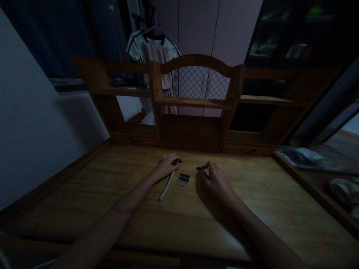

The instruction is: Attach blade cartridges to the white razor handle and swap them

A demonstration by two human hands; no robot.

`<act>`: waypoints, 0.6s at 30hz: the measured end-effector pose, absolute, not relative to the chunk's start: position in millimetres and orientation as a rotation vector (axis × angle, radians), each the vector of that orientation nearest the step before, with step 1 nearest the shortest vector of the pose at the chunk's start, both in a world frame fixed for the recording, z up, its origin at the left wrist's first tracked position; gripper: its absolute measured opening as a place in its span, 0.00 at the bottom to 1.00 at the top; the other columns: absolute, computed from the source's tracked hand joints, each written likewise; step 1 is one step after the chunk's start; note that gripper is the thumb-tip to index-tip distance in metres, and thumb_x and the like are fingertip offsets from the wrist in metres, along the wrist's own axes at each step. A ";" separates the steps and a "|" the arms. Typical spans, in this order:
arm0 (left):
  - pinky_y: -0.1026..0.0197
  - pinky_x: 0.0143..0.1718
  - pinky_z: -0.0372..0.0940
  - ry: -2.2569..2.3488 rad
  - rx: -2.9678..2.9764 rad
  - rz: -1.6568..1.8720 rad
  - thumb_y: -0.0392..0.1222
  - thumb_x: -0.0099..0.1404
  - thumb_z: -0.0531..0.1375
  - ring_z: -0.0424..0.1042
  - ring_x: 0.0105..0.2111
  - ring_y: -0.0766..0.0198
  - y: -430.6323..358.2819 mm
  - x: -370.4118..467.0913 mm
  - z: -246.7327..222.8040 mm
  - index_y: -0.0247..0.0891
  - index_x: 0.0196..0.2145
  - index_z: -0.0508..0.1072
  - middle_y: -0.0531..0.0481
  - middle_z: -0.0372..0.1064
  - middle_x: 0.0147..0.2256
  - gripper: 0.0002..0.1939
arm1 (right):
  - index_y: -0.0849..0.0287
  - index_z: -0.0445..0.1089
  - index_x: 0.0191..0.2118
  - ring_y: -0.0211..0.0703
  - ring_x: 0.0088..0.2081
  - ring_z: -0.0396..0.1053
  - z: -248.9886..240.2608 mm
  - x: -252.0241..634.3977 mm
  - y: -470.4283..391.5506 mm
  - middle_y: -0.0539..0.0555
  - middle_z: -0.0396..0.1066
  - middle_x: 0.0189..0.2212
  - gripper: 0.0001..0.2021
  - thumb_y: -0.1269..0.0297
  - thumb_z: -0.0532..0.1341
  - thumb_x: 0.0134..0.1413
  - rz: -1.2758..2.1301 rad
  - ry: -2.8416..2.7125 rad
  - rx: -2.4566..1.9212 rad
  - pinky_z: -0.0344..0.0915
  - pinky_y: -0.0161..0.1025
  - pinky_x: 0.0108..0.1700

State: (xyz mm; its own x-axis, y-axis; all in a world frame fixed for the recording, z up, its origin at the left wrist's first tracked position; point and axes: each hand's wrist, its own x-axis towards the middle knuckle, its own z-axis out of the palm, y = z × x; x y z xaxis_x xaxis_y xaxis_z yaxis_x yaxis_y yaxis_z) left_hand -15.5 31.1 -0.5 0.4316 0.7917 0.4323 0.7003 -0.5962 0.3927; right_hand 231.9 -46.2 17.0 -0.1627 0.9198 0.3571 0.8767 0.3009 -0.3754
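My left hand (168, 164) rests on the desk with its fingers curled over the upper end of a thin whitish rod (167, 186). The rod's lower end points toward me, and I cannot make out its kind. My right hand (215, 180) pinches a razor (202, 170), its dark crosswise head pointing left. Most of the razor's handle is hidden behind the fingers. Between the two hands lies a small clear plastic case (183, 180) with dark pieces in its upper part; neither hand touches it.
The wooden desk (134, 160) carries a shelf unit (193, 101) along its back edge, with small drawers at both sides. A raised wooden edge runs along the right, with objects (308, 155) beyond it. A white wall (56, 123) bounds the left. Clothes hang behind.
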 end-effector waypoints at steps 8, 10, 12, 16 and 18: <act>0.58 0.41 0.56 1.360 2.575 0.887 0.41 0.60 0.57 0.67 0.36 0.61 31.5 -15.2 -1.0 0.41 0.34 0.73 0.51 0.69 0.32 0.06 | 0.59 0.60 0.41 0.45 0.28 0.68 13.9 234.3 -47.0 0.55 0.72 0.28 0.13 0.53 0.51 0.61 0.067 -2.099 -1.769 0.46 0.35 0.26; 0.57 0.41 0.56 1.357 2.586 0.895 0.41 0.61 0.57 0.67 0.36 0.60 32.4 -15.3 -1.8 0.41 0.34 0.73 0.51 0.69 0.32 0.05 | 0.59 0.60 0.42 0.45 0.28 0.69 13.4 234.3 -46.7 0.55 0.72 0.28 0.14 0.52 0.51 0.61 0.064 -2.119 -1.794 0.45 0.36 0.26; 0.58 0.41 0.56 1.345 2.592 0.897 0.40 0.61 0.57 0.67 0.36 0.60 33.3 -15.5 -2.5 0.40 0.33 0.73 0.51 0.69 0.32 0.05 | 0.59 0.60 0.43 0.45 0.29 0.69 13.7 234.0 -46.7 0.56 0.73 0.29 0.15 0.52 0.51 0.61 0.060 -2.133 -1.799 0.45 0.36 0.26; 0.58 0.41 0.57 1.326 2.598 0.895 0.41 0.61 0.57 0.66 0.36 0.61 35.5 -16.5 -3.8 0.40 0.33 0.72 0.51 0.69 0.32 0.05 | 0.59 0.61 0.44 0.46 0.29 0.70 15.6 232.7 -47.2 0.56 0.73 0.29 0.15 0.52 0.50 0.62 0.058 -2.151 -1.798 0.46 0.36 0.26; 0.58 0.40 0.57 1.320 2.602 0.904 0.42 0.62 0.57 0.66 0.35 0.61 36.7 -17.2 -4.8 0.40 0.33 0.72 0.51 0.69 0.32 0.05 | 0.59 0.61 0.43 0.46 0.29 0.70 16.3 232.1 -47.3 0.56 0.73 0.28 0.15 0.52 0.50 0.62 0.056 -2.151 -1.805 0.46 0.36 0.26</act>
State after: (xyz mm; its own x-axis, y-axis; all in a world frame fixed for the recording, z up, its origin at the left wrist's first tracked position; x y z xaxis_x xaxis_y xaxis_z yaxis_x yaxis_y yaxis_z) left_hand -17.2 36.7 -4.8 0.4526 0.7606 0.4655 0.7090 -0.6235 0.3294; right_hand 232.1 -47.3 16.3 -0.1417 0.9639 0.2255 0.9508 0.1959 -0.2399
